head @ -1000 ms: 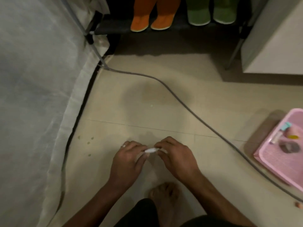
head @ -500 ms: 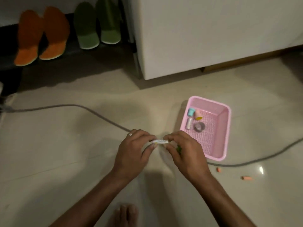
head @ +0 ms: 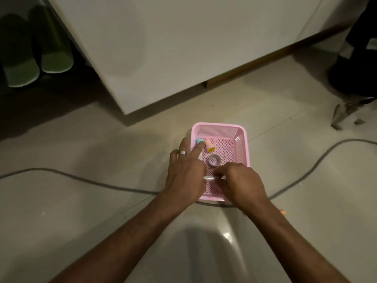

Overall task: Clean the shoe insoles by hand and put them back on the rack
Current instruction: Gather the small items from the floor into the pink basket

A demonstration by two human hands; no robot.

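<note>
Plainly, the green insoles [head: 36, 52] are not in hand at all — they stand as a pair on the dark rack [head: 12, 94] at the far left, well apart from both hands, and whether they have been cleaned yet cannot be told from here.

The work of the moment is over the pink basket [head: 242, 148] on the floor. The right hand [head: 240, 182] has its fingers curled in, pinching a small white piece [head: 209, 177] just above the basket's near end; what that piece is, the view is too blurred to say. The left hand [head: 186, 170], ring on one finger, is spread with fingers nearly straight, the forefinger reaching into the basket and touching a small blue-capped tube [head: 198, 141]. Beside it lie a peach stamp with a yellow face [head: 209, 145] and a grey tape roll [head: 213, 161].

The risks, as I judge them: the white piece is tiny and lightly held, so it could slip and fall among the other things in the basket. The straight forefinger gives no real hold on the tube — it may roll aside rather than lift. A grey cable [head: 81, 180] runs across the floor and under the basket's near edge, so dragging the basket, or stepping back toward the rack, could snag it.
</note>
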